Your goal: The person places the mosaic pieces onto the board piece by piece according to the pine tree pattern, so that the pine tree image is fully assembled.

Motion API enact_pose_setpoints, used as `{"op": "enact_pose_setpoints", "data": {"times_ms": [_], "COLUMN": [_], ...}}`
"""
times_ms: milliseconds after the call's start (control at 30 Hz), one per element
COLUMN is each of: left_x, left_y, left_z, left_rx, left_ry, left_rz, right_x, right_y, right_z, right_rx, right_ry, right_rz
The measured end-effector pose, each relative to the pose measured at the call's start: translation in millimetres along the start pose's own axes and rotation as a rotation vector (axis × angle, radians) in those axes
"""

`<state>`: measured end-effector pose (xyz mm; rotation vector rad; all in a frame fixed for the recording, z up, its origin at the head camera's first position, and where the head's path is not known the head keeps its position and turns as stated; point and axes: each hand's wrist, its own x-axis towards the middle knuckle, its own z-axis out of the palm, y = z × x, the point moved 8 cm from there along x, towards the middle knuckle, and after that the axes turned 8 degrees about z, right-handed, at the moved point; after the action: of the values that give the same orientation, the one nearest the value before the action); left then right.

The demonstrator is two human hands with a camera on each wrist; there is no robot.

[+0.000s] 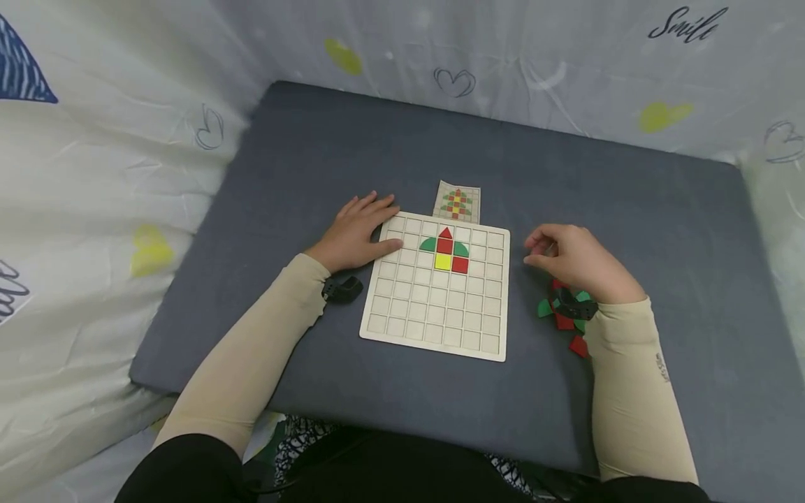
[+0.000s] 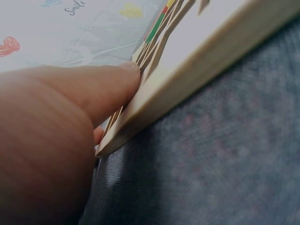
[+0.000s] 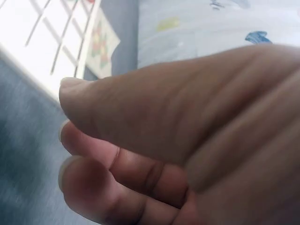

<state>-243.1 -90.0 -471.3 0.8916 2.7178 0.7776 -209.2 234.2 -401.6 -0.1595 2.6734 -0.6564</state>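
Note:
My left hand (image 1: 360, 234) rests at the upper left corner of a wooden grid board (image 1: 434, 307), its fingers spread and its thumb on the surface. In the left wrist view the thumb (image 2: 112, 84) presses on the board's raised edge (image 2: 187, 75). On the board are a red triangle (image 1: 446, 233), a yellow square (image 1: 443, 261), red squares (image 1: 460, 265) and rounded green pieces (image 1: 428, 244). My right hand (image 1: 575, 258) hovers right of the board with loosely curled fingers; no piece shows between them. Near its wrist lie loose red and green pieces (image 1: 544, 308), partly hidden.
A pattern card (image 1: 473, 202) with a tree-like coloured design lies at the board's far edge, partly under it. The dark grey table (image 1: 352, 147) runs back to a white printed curtain (image 1: 402, 42), which also hangs at the left.

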Motion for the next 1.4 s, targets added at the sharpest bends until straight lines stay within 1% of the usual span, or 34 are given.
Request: {"op": "enact_pose_setpoints", "data": {"times_ms": [133, 433, 700, 1000, 1100, 1400], "left_x": [-0.5, 0.2, 0.7, -0.2, -0.1, 0.2], "left_y": [1.0, 0.2, 1.5, 0.0, 0.3, 0.4], "left_z": [-0.9, 0.8, -0.5, -0.4, -1.0, 0.6], "left_rx": [0.001, 0.013, 0.002, 0.007, 0.006, 0.009], "left_ry": [0.005, -0.002, -0.002, 0.005, 0.005, -0.001], "left_rz": [0.003, -0.003, 0.005, 0.004, 0.001, -0.003], "right_x": [-5.4, -16.3, -25.8, -25.8, -24.5, -23.9], "right_y": [10.1, 30.6, 50.7, 58.4, 58.1, 58.5], "right_z": [2.0, 4.9, 9.2, 14.6, 15.5, 20.1], "right_rx": [-0.026, -0.031, -0.042, -0.068, -0.076, -0.002], "right_ry": [-0.011, -0.011, -0.052, -0.092, -0.091, -0.123], "right_rz": [0.008, 0.041, 0.091, 0.109, 0.112, 0.149]}}
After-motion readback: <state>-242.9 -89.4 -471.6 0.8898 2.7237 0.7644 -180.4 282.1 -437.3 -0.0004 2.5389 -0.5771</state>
